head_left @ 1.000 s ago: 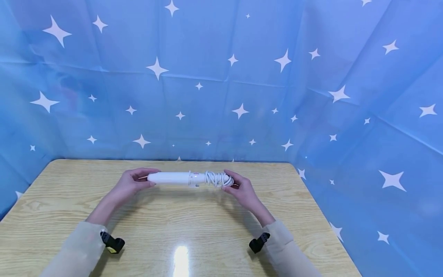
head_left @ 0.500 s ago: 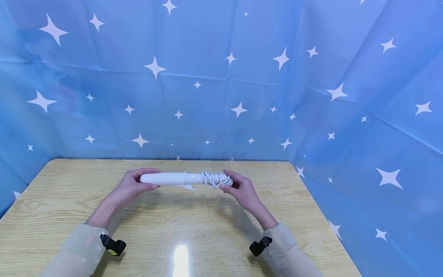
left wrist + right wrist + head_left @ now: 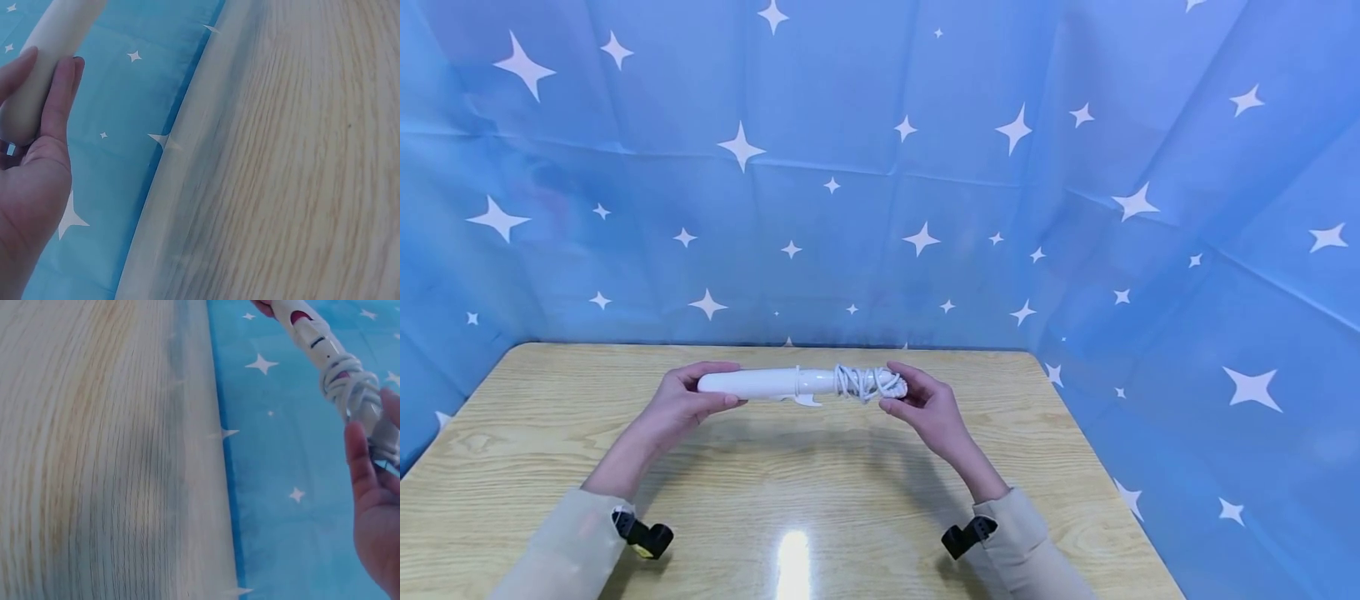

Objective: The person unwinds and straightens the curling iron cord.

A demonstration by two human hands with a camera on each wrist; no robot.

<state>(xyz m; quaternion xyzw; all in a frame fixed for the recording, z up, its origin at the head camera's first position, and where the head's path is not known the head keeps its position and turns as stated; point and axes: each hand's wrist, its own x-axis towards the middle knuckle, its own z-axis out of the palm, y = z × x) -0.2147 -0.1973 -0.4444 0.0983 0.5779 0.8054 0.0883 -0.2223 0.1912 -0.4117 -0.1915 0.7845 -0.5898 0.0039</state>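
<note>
A white curling iron (image 3: 748,383) is held level above the table, a small lever jutting from its near side. Its pale cord (image 3: 868,383) is wound in several loops round the handle. My left hand (image 3: 681,400) grips the smooth barrel end between thumb and fingers. In the left wrist view the left hand (image 3: 37,169) wraps the rounded tip of the white barrel (image 3: 56,50). My right hand (image 3: 928,408) pinches the corded end. The right wrist view has the right hand (image 3: 378,506) at the wound cord (image 3: 347,381), with a reddish part showing on the iron.
The wood-grain table (image 3: 737,517) runs to a blue star-patterned curtain (image 3: 820,217) at the back and right. A black wrist camera (image 3: 643,533) sits on the left sleeve, another camera (image 3: 968,536) on the right. Light glares off the tabletop near the front.
The curling iron has turned about its length, so its lever now points more toward me. Its barrel has slid left, deeper into my left hand. Both hands stay nearly in place.
</note>
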